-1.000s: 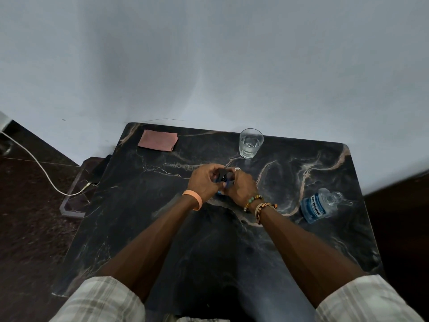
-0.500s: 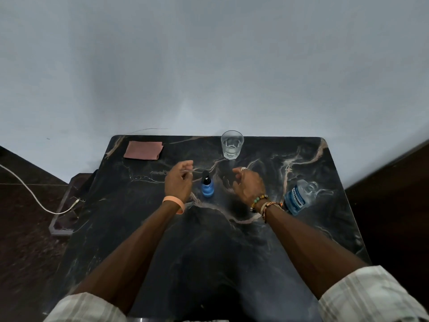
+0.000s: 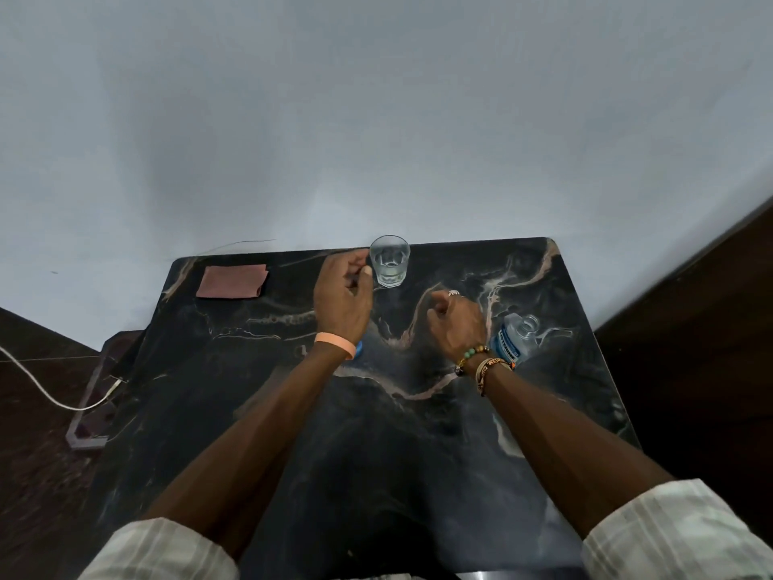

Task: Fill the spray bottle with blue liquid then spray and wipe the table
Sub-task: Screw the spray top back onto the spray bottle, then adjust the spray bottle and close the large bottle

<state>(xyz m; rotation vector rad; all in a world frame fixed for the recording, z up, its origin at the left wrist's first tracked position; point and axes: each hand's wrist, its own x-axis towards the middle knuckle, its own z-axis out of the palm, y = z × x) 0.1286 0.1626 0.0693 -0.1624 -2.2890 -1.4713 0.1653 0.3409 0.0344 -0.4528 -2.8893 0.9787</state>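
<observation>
The dark marble table with pale veins (image 3: 418, 454) has its far edge against the grey wall. The clear glass tumbler (image 3: 389, 261) stands upright right at that edge, near the middle. On the near side of the tumbler, a broad stretch of marble shows between the two forearms, running down to the near edge.

The left hand (image 3: 343, 303) hovers just left of the tumbler, its thumb tip almost at the glass wall. Its fingers are curled in toward the thumb, and I cannot tell whether they pinch anything. The right hand (image 3: 458, 328) is nearer than the tumbler and to its right, with its fingers curled loosely under and nothing showing in them.

Further right of the tumbler, close to the right edge, a clear plastic bottle with a blue label (image 3: 511, 343) lies on its side. Its long axis is diagonal and its neck points toward the far right corner.

Well left of the tumbler, by the far left corner, a folded pink cloth (image 3: 232, 281) lies flat.

Of the small blue spray bottle (image 3: 359, 349), only a sliver shows. It is nearer than the tumbler, behind the left wrist, and its axis cannot be told.
</observation>
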